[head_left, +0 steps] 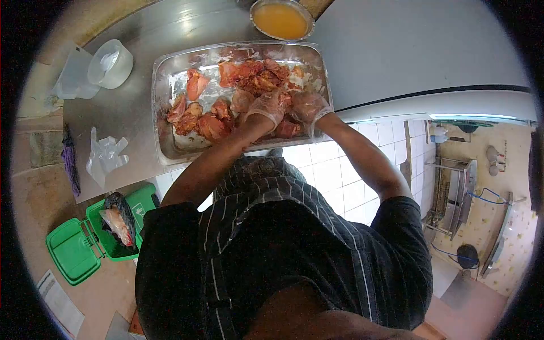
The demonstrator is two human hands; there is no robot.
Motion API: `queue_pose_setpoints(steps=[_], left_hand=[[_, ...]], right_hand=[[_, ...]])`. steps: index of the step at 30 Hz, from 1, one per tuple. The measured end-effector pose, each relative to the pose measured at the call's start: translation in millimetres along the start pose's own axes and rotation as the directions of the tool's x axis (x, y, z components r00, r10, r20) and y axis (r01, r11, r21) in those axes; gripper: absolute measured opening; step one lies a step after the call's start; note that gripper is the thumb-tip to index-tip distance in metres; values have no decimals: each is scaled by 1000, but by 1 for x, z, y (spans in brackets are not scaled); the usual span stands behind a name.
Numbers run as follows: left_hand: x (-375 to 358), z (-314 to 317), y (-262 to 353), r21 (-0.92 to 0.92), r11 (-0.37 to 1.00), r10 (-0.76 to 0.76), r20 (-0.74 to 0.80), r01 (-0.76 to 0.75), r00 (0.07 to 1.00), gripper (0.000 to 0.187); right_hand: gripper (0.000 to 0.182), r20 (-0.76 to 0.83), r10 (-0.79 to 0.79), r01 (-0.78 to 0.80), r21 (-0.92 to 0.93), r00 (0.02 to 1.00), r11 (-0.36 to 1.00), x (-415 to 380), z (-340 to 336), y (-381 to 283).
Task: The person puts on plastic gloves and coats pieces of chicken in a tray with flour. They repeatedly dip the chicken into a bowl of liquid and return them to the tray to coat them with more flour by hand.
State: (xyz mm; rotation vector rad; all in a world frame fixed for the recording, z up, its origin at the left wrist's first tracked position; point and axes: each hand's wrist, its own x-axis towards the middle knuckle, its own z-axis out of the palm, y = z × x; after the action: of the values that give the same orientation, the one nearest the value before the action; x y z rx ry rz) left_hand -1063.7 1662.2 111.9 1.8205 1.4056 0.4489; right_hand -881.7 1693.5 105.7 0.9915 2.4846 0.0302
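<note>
Raw meat pieces [212, 128], red with seasoning and probably chicken, lie in a large metal tray [160, 113]. My left hand [268, 106], in a clear plastic glove, reaches into the tray's right half with its fingers closed on a raw meat piece [286, 101]. Beside it, my right hand [310, 106], also gloved, is curled near the tray's right wall. Its palm side is hidden, so what it grips cannot be made out. More meat [255, 75] is heaped behind my hands, and a single piece [196, 85] lies apart at the back left.
A metal bowl of orange-yellow liquid [280, 21] stands behind the tray. Clear plastic tubs [111, 68] and a crumpled plastic bag [106, 157] are on the steel table [137, 97]. A green bin [116, 249] stands lower left; a grey appliance surface [419, 51] borders the right.
</note>
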Motion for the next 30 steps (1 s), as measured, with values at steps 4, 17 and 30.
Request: queue_pose_setpoints(steps=[4,17,30], left_hand=[[12,2,5,84,991,-108,45,104,993,53],[34,-38,-64,-75,993,60,-299,-86,952,63],[-6,-13,-12,-294,918,280,0,-267,960,46]], right_hand=[[33,-220,93,-67,121,971,990,-11,3,4],[45,146,65,-108,308,987,945,-32,-14,-12],[39,-123,194,120,992,973,32,-45,-25,-12]])
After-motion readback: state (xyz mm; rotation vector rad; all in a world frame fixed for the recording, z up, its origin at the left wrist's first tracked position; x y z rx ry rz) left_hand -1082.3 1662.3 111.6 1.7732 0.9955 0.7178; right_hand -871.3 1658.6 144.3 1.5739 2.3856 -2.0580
